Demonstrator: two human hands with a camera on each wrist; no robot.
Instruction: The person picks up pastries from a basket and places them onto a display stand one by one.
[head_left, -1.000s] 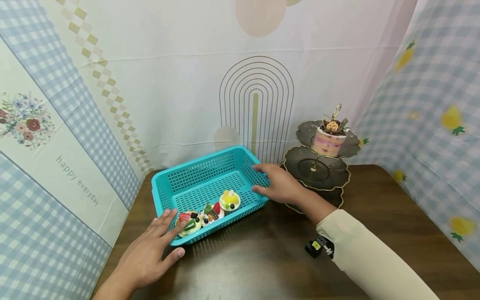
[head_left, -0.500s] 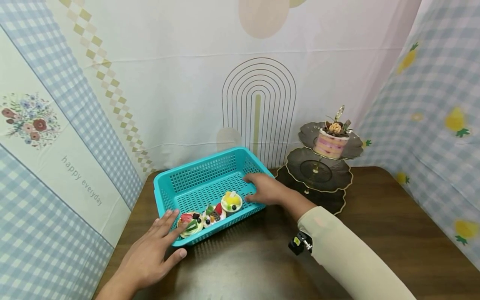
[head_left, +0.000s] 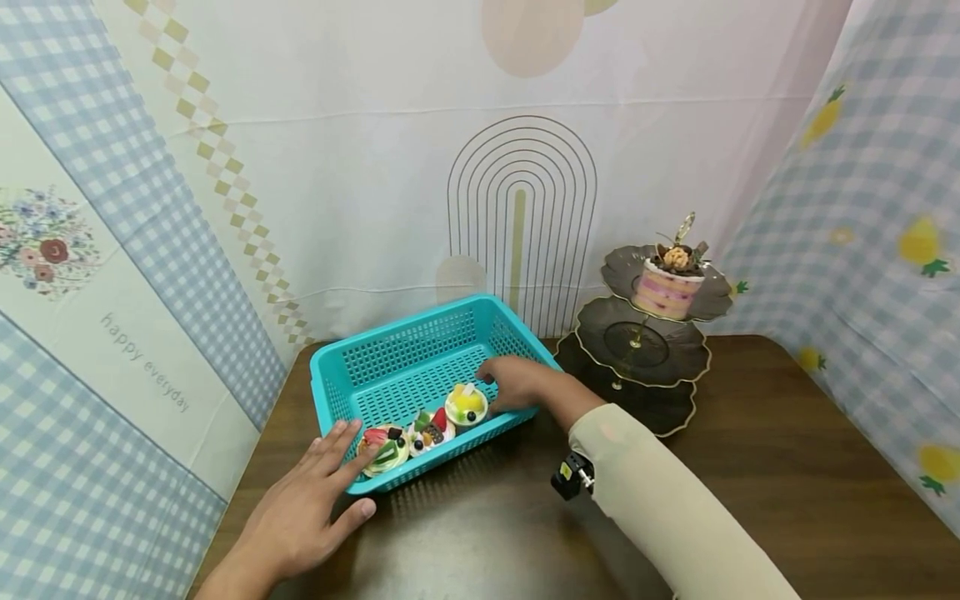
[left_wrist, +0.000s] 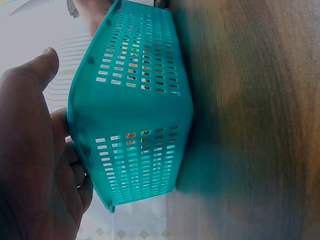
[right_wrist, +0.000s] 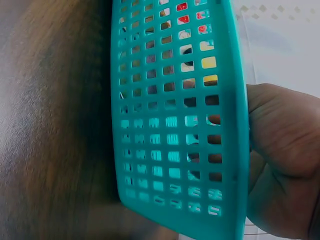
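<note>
A turquoise plastic basket [head_left: 412,333] holds three small cakes in a row along its near side. My right hand [head_left: 521,385] reaches over the right end of the basket, thumb and forefinger apart beside the cupcake with yellow fruit [head_left: 466,406]. Its other fingers are mostly hidden; the right wrist view shows parts of them through the basket's holes. My left hand [head_left: 307,500] lies with spread fingers over the near left corner, fingertips at the rim by the strawberry-and-kiwi cake [head_left: 387,448]. The middle cake [head_left: 431,432] has berries and chocolate on top.
Right of the basket stands a dark three-tier stand [head_left: 633,342] with gold edges. Its top tier bears a pink layered cake [head_left: 667,287]. Below lies a brown wooden table [head_left: 465,533], with a printed cloth backdrop [head_left: 360,192] behind it.
My right hand has moved left and down from the basket's right end to the yellow-fruit cupcake. The left hand keeps its place at the corner, and the view has shifted slightly.
</note>
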